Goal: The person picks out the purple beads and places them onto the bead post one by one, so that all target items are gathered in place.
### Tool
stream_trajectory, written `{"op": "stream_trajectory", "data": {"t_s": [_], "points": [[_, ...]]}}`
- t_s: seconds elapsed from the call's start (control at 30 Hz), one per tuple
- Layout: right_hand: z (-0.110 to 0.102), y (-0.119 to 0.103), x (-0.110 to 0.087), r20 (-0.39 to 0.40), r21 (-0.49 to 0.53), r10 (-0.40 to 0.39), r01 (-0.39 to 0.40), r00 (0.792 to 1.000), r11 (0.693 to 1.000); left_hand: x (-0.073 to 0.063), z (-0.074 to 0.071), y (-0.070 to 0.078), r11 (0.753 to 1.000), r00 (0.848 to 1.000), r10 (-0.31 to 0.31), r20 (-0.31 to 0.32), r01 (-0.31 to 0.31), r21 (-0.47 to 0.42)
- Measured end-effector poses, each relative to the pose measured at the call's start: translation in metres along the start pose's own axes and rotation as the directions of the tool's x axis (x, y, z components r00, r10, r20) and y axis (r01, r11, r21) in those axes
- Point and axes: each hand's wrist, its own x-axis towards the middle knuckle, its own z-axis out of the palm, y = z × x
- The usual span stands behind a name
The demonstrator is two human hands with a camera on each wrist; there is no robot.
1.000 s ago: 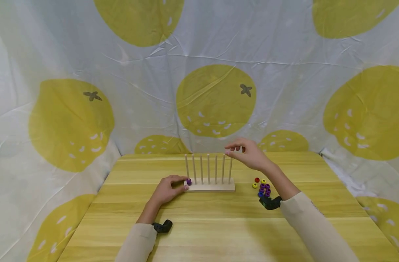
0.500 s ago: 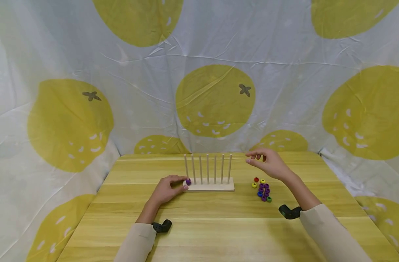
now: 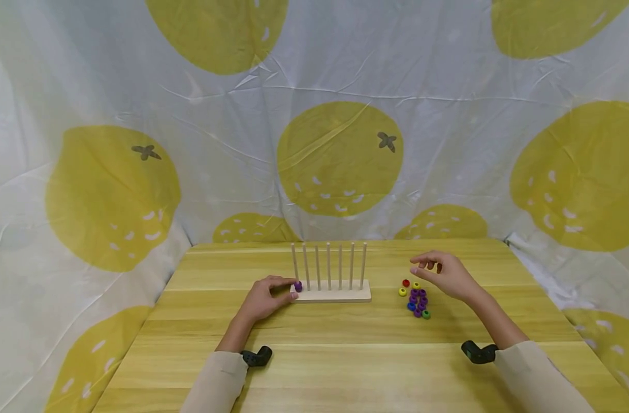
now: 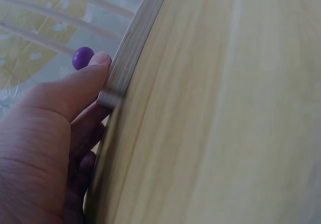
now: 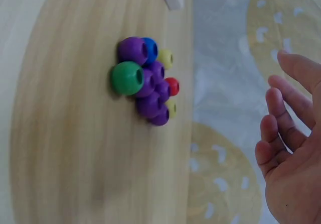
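Note:
A wooden peg rack (image 3: 329, 295) with a row of upright pegs stands on the table. One purple bead (image 3: 298, 287) sits at the foot of its leftmost peg. My left hand (image 3: 262, 298) holds the left end of the base between thumb and fingers, the thumb (image 4: 90, 76) beside the purple bead. To the right of the rack lies a cluster of beads (image 3: 418, 301): several purple, two yellow, and one each of red, blue and green (image 5: 128, 78). Over the far side of this cluster hovers my right hand (image 3: 445, 275), fingers loosely bent and holding nothing.
The wooden table (image 3: 314, 361) ends at a hanging cloth (image 3: 231, 160) printed with lemons. Dark wrist cameras sit on both wrists, such as the right wrist camera (image 3: 479, 352).
From the top of the rightmost pegs, my right hand has moved right and down toward the loose beads. The left hand and the rack stay put.

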Motion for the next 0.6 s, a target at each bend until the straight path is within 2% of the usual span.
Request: {"op": "stream_trajectory", "data": {"t_s": [0.6], "points": [[0.017,0.050,-0.025,0.000,0.009,0.067,-0.067,0.998,0.998,-0.001,0.000,0.001,1.000,1.000,-0.001,-0.011,0.001,-0.011]]}}
